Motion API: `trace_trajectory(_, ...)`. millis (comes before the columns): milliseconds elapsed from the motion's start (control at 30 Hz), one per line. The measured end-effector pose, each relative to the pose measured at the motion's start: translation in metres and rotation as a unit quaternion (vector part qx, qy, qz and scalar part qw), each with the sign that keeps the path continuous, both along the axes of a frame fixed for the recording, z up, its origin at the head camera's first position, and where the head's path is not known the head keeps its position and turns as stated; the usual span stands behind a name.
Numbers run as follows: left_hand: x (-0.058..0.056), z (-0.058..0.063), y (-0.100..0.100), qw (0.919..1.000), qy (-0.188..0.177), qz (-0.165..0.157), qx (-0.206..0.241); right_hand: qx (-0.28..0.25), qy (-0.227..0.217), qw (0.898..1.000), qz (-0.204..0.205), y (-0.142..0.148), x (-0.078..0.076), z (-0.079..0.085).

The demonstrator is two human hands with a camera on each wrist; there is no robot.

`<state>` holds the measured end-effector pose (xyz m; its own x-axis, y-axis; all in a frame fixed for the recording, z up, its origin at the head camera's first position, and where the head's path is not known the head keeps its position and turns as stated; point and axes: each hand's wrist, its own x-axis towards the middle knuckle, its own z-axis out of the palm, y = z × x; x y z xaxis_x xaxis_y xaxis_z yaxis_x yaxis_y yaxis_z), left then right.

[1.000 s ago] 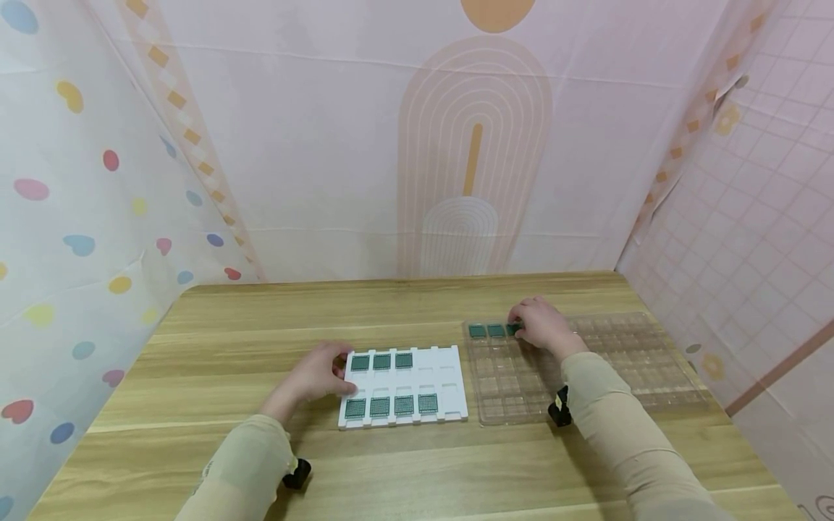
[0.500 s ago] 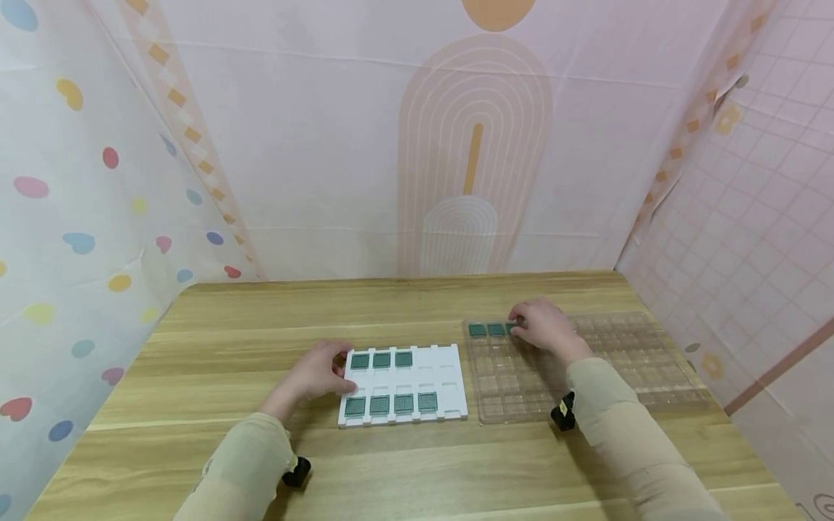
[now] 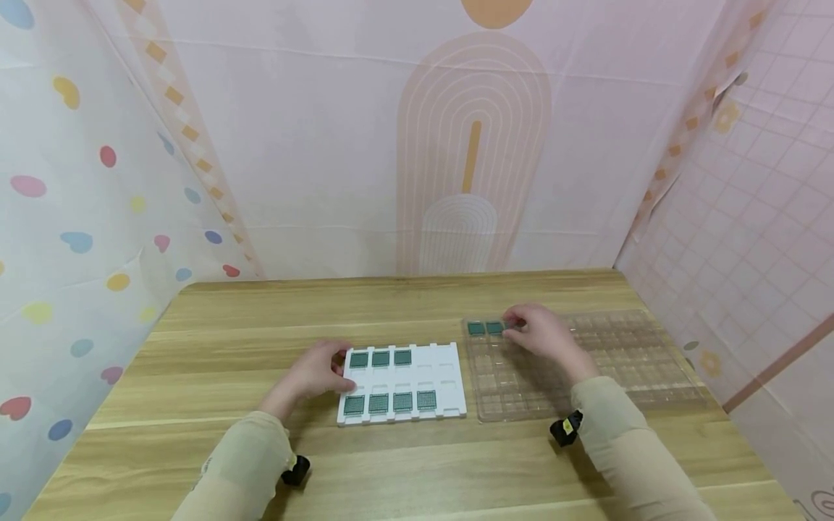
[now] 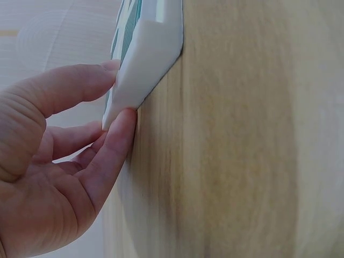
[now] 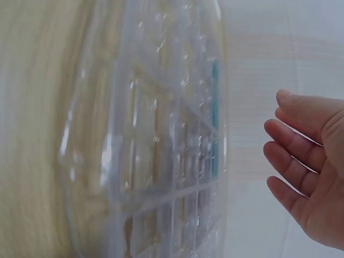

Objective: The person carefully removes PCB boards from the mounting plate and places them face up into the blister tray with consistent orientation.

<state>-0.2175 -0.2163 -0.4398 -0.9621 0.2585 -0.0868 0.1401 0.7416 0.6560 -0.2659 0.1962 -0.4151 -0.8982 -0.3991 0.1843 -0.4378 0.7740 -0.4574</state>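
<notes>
A white tray [image 3: 423,377] lies on the table, with several square green chips [image 3: 402,401] in two rows. My left hand [image 3: 317,371] grips its left end; in the left wrist view, the thumb is on top and fingers are at the edge and underneath. To the right is a clear plastic tray [image 3: 521,415] with many pockets. Two green chips [image 3: 476,328] show in its far-left pockets. Just right of them, above the tray, my right hand [image 3: 542,333] pinches another green chip between thumb and finger, mostly hidden. In the right wrist view, the fingers hide it.
The wooden table [image 3: 404,470] runs up to a patterned cloth backdrop [image 3: 326,145]. The two trays lie side by side with a narrow gap between them. Black wrist cameras [image 3: 565,428] hang beneath both forearms.
My right hand has lifted a little from the third pocket and shifted slightly left and toward me, taking the chip from there. The left hand and white tray have stayed in place.
</notes>
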Motion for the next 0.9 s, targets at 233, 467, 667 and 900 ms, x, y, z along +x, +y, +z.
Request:
trace_trajectory(233,-0.001,0.0,-0.001,1.0,-0.004,0.003,0.002,-0.081,0.028,0.996,0.037,-0.011,0.01,0.004)
trace_trajectory(467,-0.001,-0.002,0.0,1.0,-0.002,0.005,0.001,-0.116,0.056,0.99,0.06,-0.024,0.023,0.011)
trace_trajectory(667,0.001,-0.001,0.0,1.0,-0.004,0.005,0.005,-0.121,0.071,0.988,0.068,-0.032,0.036,0.016)
trace_trajectory(900,0.001,-0.002,0.001,0.9999,-0.003,0.002,0.015,-0.109,0.127,0.981,0.099,-0.043,0.044,0.016)
